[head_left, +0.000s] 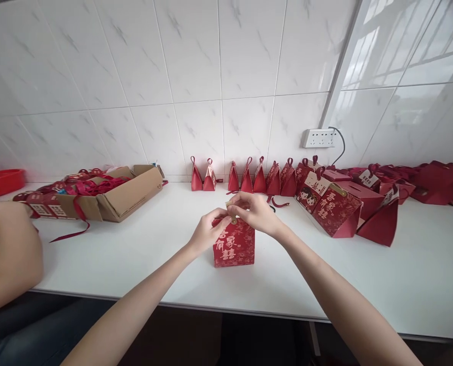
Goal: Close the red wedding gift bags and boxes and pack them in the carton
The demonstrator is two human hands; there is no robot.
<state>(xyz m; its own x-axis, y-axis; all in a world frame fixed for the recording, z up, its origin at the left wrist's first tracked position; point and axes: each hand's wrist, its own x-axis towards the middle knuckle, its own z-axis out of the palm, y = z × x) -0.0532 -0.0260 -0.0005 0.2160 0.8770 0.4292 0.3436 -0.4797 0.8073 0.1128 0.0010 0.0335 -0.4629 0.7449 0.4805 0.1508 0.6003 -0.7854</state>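
A red paper gift box with pale gold printed characters stands upright on the white table in front of me. At its upper left, my left hand is closed, with thumb and fingers gripping the top edge. My right hand is above the top, its thumb and fingers pinched around a small pale gold piece, whose kind is hard to make out. Just below the fingers, a gold-coloured tab with a hole shows on the box. My fingers hide part of the box's top.
Several finished-looking red boxes with ribbon loops line the wall. More red boxes crowd the right. At left are an open cardboard box with dark red ribbons, a red basin and another person's arm. A power strip hangs on the wall.
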